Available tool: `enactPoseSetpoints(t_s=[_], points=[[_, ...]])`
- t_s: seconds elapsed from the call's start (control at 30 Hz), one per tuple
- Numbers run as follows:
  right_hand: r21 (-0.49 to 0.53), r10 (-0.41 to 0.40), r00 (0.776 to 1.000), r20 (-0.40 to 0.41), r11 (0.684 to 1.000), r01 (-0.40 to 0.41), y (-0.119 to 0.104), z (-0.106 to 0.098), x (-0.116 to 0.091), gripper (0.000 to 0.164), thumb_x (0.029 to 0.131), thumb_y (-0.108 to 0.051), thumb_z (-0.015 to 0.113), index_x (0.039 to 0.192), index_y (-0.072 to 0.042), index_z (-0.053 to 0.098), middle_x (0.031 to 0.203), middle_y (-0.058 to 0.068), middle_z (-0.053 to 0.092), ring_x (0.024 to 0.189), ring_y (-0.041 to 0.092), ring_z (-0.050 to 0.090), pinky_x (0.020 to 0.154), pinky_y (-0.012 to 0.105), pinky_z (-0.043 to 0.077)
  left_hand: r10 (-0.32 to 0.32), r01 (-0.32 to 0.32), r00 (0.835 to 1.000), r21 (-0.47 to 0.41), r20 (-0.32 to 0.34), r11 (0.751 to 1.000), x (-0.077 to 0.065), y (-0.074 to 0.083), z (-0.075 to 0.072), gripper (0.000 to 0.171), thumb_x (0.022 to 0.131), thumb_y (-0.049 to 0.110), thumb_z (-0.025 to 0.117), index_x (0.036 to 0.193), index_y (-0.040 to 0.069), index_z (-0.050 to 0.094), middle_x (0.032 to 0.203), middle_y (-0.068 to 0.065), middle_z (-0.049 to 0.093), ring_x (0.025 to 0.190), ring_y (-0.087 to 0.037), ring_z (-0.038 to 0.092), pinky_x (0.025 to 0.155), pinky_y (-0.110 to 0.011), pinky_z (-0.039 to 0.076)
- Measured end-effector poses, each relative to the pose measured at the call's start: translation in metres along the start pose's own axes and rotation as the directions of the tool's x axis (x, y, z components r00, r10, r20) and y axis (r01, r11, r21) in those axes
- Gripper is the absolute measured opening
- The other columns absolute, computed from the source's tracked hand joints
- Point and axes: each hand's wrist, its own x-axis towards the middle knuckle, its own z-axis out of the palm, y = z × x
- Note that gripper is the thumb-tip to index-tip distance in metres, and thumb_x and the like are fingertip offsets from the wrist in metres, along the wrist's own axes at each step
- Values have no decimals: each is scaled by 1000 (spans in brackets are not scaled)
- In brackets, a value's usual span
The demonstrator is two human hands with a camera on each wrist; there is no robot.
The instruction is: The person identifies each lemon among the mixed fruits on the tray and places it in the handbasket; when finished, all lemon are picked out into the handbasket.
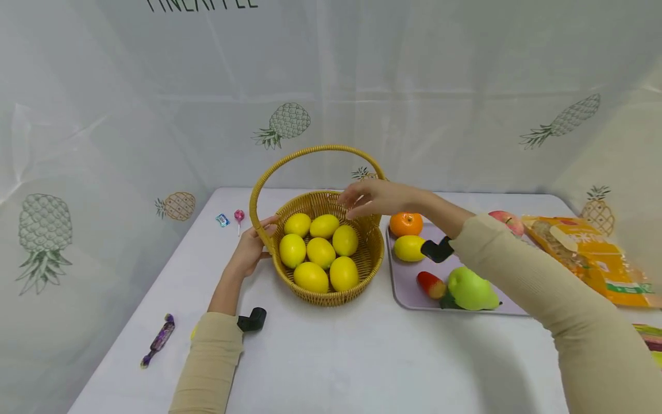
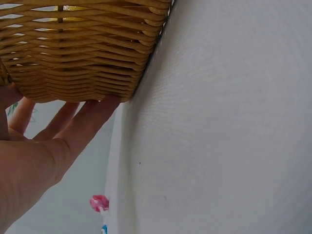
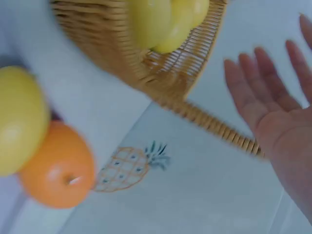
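A woven basket [image 1: 377, 261] with a tall arched handle stands on the table and holds several yellow lemons [image 1: 320, 252]. My left hand [image 1: 250, 250] rests against the basket's left side. In the left wrist view its fingers [image 2: 85, 126] lie fairly straight against the woven wall. Over the right part of the basket is my right hand [image 1: 380, 197], palm down, with loosely bent fingers and nothing in them. The right wrist view shows that palm [image 3: 292, 131] bare and its fingers spread beside the handle [image 3: 214, 124].
Right of the basket, a lilac tray [image 1: 405, 293] carries an orange [image 1: 405, 224], a lemon [image 1: 410, 248], a red fruit [image 1: 430, 284] and a green pear [image 1: 470, 287]. An apple [image 1: 507, 221] and an orange bag [image 1: 595, 259] lie farther right. Left are a lollipop [image 1: 239, 215] and wrapped candies [image 1: 158, 340].
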Motion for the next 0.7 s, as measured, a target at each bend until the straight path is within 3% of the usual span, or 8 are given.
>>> enactPoseSetpoints(t_s=[0.13,0.33,0.5,0.7], points=[[53,-54,998,-35,997,56,26,3,-36,40,93,-17,67,128,-2,57,126,14,58,116,28,55,98,40,46,4,-4,1000,-1,4,1000,0,1,0,46,105,23,45,148,11,39,148,-18,37,119,-35,45,90,-53,49],[33,31,994,-108,999,-28,73,11,-73,41,92,-16,68,128,-1,56,128,16,57,121,37,50,97,45,46,6,-6,1000,14,5,1000,-2,4,1,45,105,21,43,149,11,39,148,-18,37,121,-37,44,90,-55,48],[-52,93,989,-113,994,-100,97,16,-87,46,90,-17,70,130,0,57,129,16,58,120,38,48,97,54,43,5,-5,1000,18,3,1000,-4,7,2,45,105,19,42,149,11,38,149,-18,36,120,-37,44,91,-55,47],[-117,99,993,-64,987,-106,109,23,-89,44,86,-13,74,127,-5,60,126,11,59,114,33,51,99,57,38,-7,7,1000,20,-5,1000,-5,7,4,45,106,21,41,150,11,37,148,-19,36,125,-37,43,89,-50,50]])
